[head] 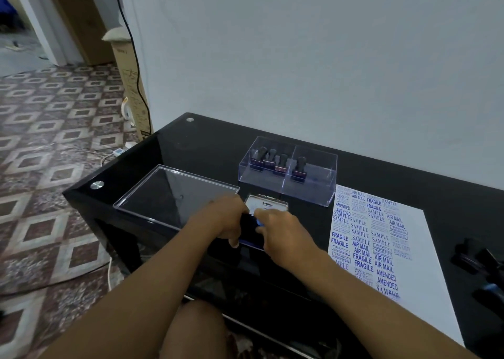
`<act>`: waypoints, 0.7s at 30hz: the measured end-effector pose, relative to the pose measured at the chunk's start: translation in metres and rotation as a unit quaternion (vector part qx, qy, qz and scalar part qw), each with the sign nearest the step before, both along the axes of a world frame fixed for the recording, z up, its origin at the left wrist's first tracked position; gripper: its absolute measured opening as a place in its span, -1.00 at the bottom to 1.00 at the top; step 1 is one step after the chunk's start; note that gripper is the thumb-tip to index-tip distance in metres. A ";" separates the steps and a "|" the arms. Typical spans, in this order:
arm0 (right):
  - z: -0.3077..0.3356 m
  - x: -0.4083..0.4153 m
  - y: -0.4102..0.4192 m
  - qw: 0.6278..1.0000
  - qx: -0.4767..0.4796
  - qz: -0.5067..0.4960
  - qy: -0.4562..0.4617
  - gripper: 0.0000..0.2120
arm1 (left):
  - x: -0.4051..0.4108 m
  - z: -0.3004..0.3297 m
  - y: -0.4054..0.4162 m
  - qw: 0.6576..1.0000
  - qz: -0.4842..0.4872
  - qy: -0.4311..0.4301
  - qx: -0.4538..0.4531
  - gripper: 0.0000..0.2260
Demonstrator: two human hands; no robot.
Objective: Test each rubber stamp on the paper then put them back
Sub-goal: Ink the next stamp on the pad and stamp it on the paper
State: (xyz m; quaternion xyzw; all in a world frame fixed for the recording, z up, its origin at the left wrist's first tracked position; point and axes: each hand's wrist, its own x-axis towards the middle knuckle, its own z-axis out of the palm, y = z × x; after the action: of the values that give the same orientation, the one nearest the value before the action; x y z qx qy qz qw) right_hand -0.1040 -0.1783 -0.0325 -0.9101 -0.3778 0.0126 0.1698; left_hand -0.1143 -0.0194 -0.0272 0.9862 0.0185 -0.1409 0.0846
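Observation:
A dark ink pad (249,232) lies on the black table, its white-labelled lid (266,203) raised at the back. My left hand (225,219) grips the pad's left edge with curled fingers. My right hand (285,234) pinches its right side, fingertips over the blue pad. Behind them stands a clear plastic box (313,192) holding several black-handled rubber stamps (281,165). To the right lies a white paper (428,255) with many blue prints such as SAMPLE, FRAGILE and AIR MAIL. More dark stamps (474,257) lie loose at the right edge, blurred.
A flat clear lid (163,192) lies at the table's left corner, close to my left hand. The black glass table (207,146) stands against a pale wall. Left of it, patterned floor with cables and a cardboard box (131,86).

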 end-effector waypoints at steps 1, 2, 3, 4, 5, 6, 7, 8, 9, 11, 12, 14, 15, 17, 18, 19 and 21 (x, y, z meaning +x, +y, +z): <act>-0.002 -0.005 -0.001 1.000 0.002 0.002 -0.006 -0.95 | -0.001 0.000 0.000 1.000 -0.001 0.001 0.002 -0.44; -0.004 -0.007 -0.001 1.000 0.008 0.000 -0.004 -0.95 | -0.001 0.000 0.000 1.000 -0.002 0.000 0.006 -0.46; -0.003 -0.006 -0.003 1.000 0.018 -0.005 0.001 -0.96 | -0.001 0.001 -0.001 1.000 -0.005 -0.001 0.014 -0.46; -0.002 -0.004 -0.004 0.999 0.031 -0.009 0.008 -0.97 | -0.001 0.001 -0.002 1.000 -0.006 0.002 0.022 -0.46; 0.000 -0.003 -0.007 0.998 0.052 -0.018 0.017 -0.97 | -0.002 0.003 -0.003 0.999 -0.007 0.010 0.033 -0.46; 0.003 -0.002 -0.011 0.996 0.083 -0.031 0.023 -0.96 | -0.002 0.003 -0.004 0.999 -0.007 0.016 0.044 -0.45; 0.007 0.000 -0.018 0.992 0.116 -0.046 0.024 -0.92 | -0.002 0.003 -0.006 0.998 -0.008 0.021 0.056 -0.42; 0.011 0.002 -0.026 0.988 0.143 -0.059 0.020 -0.89 | -0.002 0.003 -0.010 0.997 -0.007 0.027 0.067 -0.36; 0.016 0.003 -0.035 0.985 0.156 -0.068 0.013 -0.87 | -0.002 0.003 -0.013 0.997 -0.005 0.030 0.070 -0.31; 0.023 0.006 -0.057 0.983 0.164 -0.080 0.001 -0.86 | -0.001 0.006 -0.026 0.998 -0.013 0.018 0.062 -0.23; 0.026 0.008 -0.067 0.983 0.164 -0.083 -0.006 -0.87 | 0.000 0.007 -0.033 0.998 -0.018 0.010 0.055 -0.22; 0.030 0.011 -0.093 0.982 0.161 -0.097 -0.016 -0.92 | 0.005 0.010 -0.055 0.998 -0.041 -0.011 0.047 -0.26; 0.031 0.013 -0.106 0.981 0.157 -0.109 -0.015 -0.93 | 0.010 0.011 -0.067 0.997 -0.056 -0.023 0.044 -0.28; 0.033 0.015 -0.134 0.982 0.139 -0.130 -0.014 -0.94 | 0.019 0.012 -0.093 0.996 -0.083 -0.030 0.030 -0.28; 0.034 0.016 -0.146 0.982 0.129 -0.137 -0.016 -0.94 | 0.022 0.011 -0.104 0.995 -0.091 -0.023 0.022 -0.25; 0.036 0.016 -0.160 0.981 0.120 -0.150 -0.017 -0.93 | 0.027 0.011 -0.118 0.994 -0.103 -0.018 0.014 -0.23; 0.038 0.018 -0.190 0.976 0.119 -0.183 -0.009 -0.91 | 0.035 0.009 -0.143 0.992 -0.126 -0.011 -0.002 -0.22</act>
State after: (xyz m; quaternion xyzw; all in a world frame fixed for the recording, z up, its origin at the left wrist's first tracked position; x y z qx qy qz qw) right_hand -0.0864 -0.3679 0.0057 -0.9372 -0.2054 -0.0722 0.2725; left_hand -0.0796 -0.1625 -0.0185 0.9820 -0.1071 -0.1394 0.0686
